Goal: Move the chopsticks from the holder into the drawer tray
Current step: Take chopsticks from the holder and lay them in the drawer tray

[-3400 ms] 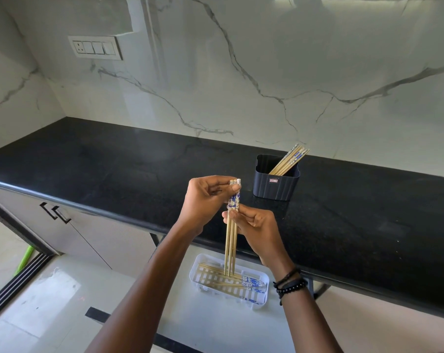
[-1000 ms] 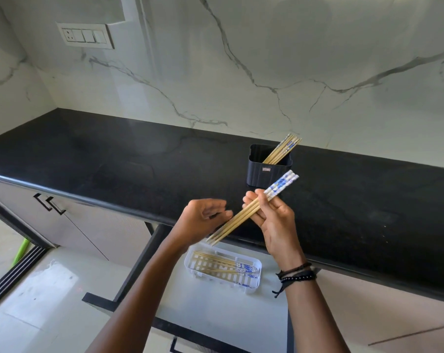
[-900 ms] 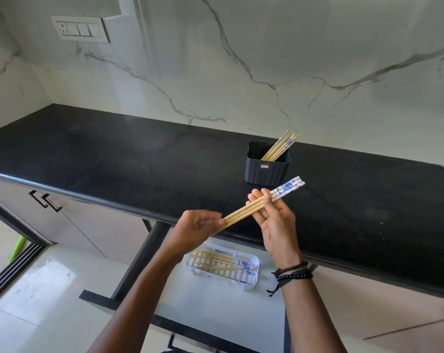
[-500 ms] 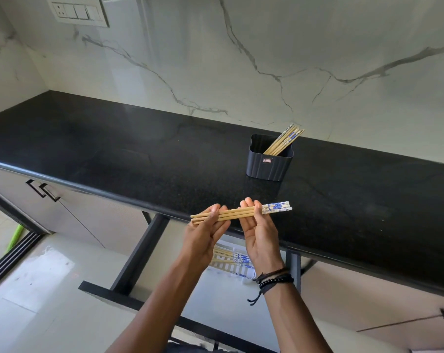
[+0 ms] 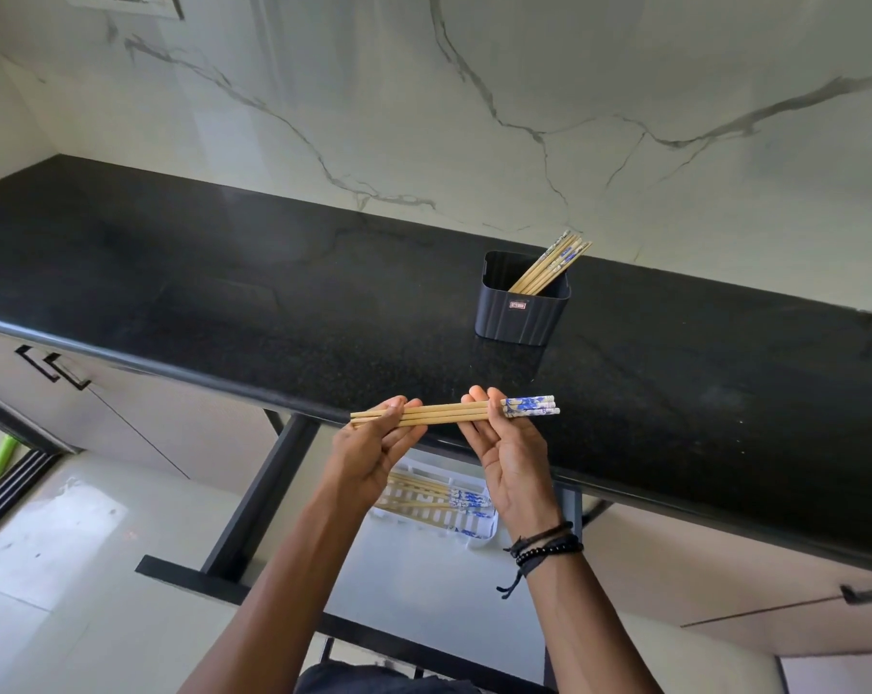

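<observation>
A bundle of wooden chopsticks (image 5: 446, 412) with blue-and-white ends lies level across both my hands, above the counter's front edge. My left hand (image 5: 374, 450) grips the plain tips, and my right hand (image 5: 506, 455) holds the patterned end. Below them a white slatted tray (image 5: 476, 525) sits in the open drawer (image 5: 424, 588) with several chopsticks lying in it, partly hidden by my hands. On the black counter stands a dark square holder (image 5: 521, 313) with several chopsticks (image 5: 549, 265) leaning right.
The black stone counter (image 5: 224, 313) runs across the view, with a marble wall behind it. The drawer's black frame (image 5: 259, 498) sticks out toward me. Closed cabinet fronts with black handles (image 5: 53, 368) are at the left, and another handle (image 5: 869, 593) at the right.
The bundle went from upright over the tray to tilted, then level. My left hand came up onto its plain tips. The camera has tipped further down.
</observation>
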